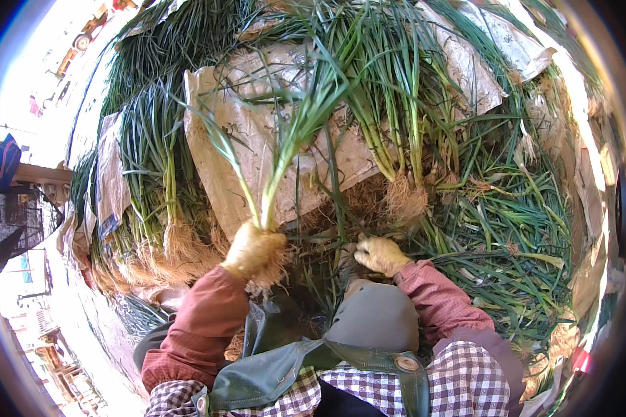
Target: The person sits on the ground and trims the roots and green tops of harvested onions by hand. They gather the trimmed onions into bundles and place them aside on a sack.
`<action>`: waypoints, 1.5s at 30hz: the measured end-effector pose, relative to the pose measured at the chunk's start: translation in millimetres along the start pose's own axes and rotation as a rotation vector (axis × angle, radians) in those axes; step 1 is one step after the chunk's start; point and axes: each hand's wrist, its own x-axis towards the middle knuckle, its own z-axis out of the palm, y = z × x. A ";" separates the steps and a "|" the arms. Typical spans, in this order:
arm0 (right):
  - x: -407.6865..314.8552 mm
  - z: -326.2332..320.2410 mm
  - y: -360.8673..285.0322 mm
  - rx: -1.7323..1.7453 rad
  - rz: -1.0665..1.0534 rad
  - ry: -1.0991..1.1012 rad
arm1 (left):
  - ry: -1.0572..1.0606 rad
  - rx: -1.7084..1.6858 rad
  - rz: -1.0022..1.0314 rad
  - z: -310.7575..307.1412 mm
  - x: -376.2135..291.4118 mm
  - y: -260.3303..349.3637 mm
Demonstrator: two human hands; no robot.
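Note:
My left hand [255,253], in a yellow work glove, is closed around the lower stems of a small bunch of allium plants [274,193], which look like green garlic or leeks. Pale stringy roots [268,273] hang below that glove, and the green leaves fan out upward. To the right, my right hand [382,255], gloved the same way, is low over loose leaves above my knee [378,315]. Its fingers are curled, and whether they grip anything is unclear. Just beyond it lies a rooted allium bundle [404,151], its root tuft [407,198] towards me.
A creased tan sheet [250,125] lies ahead under some leaves. More rooted bundles [161,172] are stacked at the left. Loose stripped leaves [506,250] heap up on the right. Further sheeting [464,62] lies across plants at the upper right.

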 end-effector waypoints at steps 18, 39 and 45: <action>147.6 -172.8 -94.8 1.608 -0.167 0.290 | 0.261 0.522 0.367 71.7 -14.9 -44.0; 76.5 -108.2 -122.4 2.005 -0.315 -0.220 | -0.623 -0.731 0.099 48.6 27.8 -42.5; 85.1 -125.8 -119.0 1.802 -0.412 -0.227 | -0.664 -0.701 0.148 55.6 20.0 -37.4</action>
